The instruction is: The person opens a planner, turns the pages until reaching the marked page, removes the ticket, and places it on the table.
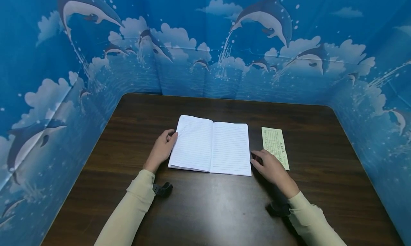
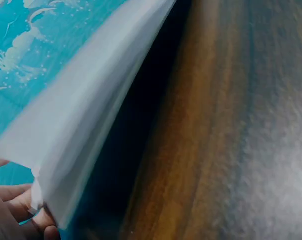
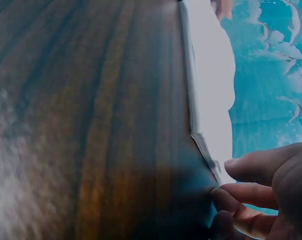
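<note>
An open notebook (image 1: 229,149) with lined pages lies on the dark wooden table, some faint writing on its left page. My left hand (image 1: 163,148) grips the left edge of the notebook; in the left wrist view the fingers (image 2: 22,202) curl around the edge of the raised leaves. At the opposite edge is my right hand (image 1: 271,166), its thumb (image 3: 255,165) and forefinger parted, fingertips right by the notebook's lower right side. A pale green printed slip (image 1: 276,146) lies to the right, partly covered by the right hand.
Wood-grain table top (image 1: 205,210) extends around the notebook. Behind and along both sides hangs a blue curtain (image 1: 192,74) printed with dolphins and clouds. A black band (image 1: 163,189) sits on the left wrist, another black device (image 1: 277,208) on the right.
</note>
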Demonstrator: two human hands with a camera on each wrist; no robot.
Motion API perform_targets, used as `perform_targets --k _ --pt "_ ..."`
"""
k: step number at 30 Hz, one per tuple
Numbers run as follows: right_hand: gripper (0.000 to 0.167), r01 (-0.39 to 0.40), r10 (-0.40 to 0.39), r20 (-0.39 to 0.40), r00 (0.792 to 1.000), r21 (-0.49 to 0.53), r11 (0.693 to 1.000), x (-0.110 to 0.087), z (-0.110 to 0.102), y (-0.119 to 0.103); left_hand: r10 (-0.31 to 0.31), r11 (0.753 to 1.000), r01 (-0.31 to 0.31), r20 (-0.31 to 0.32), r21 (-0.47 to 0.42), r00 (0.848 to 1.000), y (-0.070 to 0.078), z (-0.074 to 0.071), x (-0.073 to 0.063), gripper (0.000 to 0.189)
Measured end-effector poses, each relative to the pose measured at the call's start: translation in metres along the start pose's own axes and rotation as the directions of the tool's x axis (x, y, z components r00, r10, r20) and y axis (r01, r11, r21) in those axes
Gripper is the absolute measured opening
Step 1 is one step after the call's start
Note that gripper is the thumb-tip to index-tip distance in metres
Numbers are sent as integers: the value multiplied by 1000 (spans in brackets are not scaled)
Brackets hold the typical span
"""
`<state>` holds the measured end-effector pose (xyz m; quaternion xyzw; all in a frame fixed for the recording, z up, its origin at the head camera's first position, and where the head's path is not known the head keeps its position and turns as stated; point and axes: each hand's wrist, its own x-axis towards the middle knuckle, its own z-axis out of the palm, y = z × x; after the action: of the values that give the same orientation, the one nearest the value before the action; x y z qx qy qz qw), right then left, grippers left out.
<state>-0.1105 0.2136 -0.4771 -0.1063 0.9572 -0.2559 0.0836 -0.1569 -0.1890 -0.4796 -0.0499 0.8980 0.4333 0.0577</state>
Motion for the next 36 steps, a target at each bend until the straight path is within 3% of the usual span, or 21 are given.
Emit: perform_targets --k 9,15,23,26,29,33,36 --pt "47 -16 16 12 1000 -2 1000 3 8 -3 69 995 -67 25 -67 997 4 -6 -1 32" --pt "54 -9 9 -20 1000 17 1000 5 11 -4 112 988 -106 52 -111 992 26 -14 -4 29" --pt "55 -20 21 -27 999 25 999 5 12 -2 202 977 -196 63 -80 977 69 -8 -5 19" --pt "56 -23 24 -23 999 26 999 5 12 -1 246 969 -245 98 -17 964 91 -3 -3 14" --pt "56 -16 16 -26 1000 20 1000 4 11 -1 274 951 -292 163 103 948 118 3 -2 12" --pt "55 11 -11 -35 999 19 1000 4 11 -1 291 892 -364 278 268 916 155 17 1 14" --pt "53 43 -42 -43 998 33 998 5 12 -2 283 849 -401 346 343 894 176 34 3 22"
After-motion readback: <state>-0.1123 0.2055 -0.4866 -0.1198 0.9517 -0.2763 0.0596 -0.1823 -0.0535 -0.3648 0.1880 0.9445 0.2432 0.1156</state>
